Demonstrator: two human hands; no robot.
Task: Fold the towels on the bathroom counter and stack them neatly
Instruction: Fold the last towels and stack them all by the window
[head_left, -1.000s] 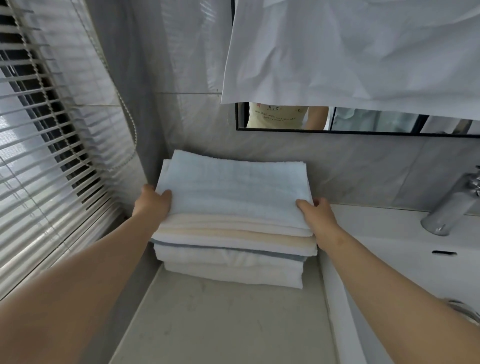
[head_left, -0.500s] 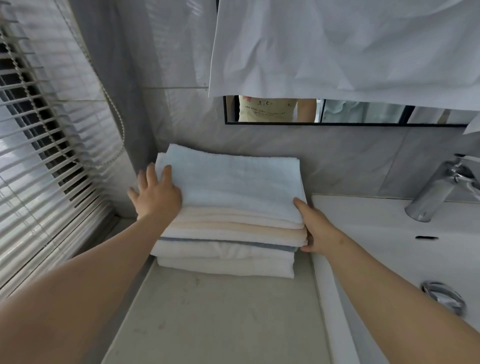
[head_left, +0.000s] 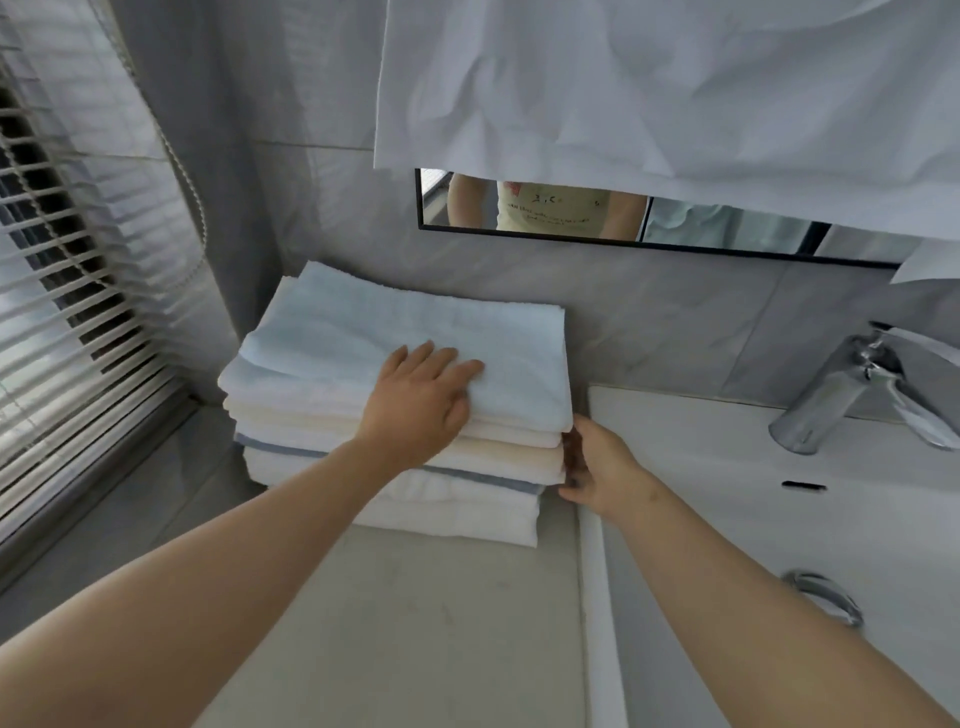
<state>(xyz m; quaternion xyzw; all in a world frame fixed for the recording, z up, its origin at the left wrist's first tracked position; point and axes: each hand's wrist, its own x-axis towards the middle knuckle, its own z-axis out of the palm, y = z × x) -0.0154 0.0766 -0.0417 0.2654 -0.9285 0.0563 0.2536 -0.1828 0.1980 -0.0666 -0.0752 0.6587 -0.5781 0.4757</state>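
A: Fingers (head_left: 447, 361) of the left hand (head_left: 418, 402) are lying nearly straight and close together, pressing flat on the pale blue towel (head_left: 353, 338) that is topping the stack (head_left: 291, 436).

B: And the right hand (head_left: 597, 467)?

A: It is touching the stack's right side, down by the cream layers. Its fingertips are sitting in shadow against the folds, so I cannot tell whether they are pinching an edge or only pushing.

B: Where is the stack sitting?

A: On the counter (head_left: 415, 623), back against the tiled wall (head_left: 675, 322), just beside the sink (head_left: 727, 467).

B: So the folding is looking finished?

A: I am judging so. Every towel showing is folded, and the person seems to be squaring the pile. The front edges are looking stepped rather than flush, so the next move is calling for a steady palm on top while the other hand is nudging the layers level, gently, without dragging one askew.
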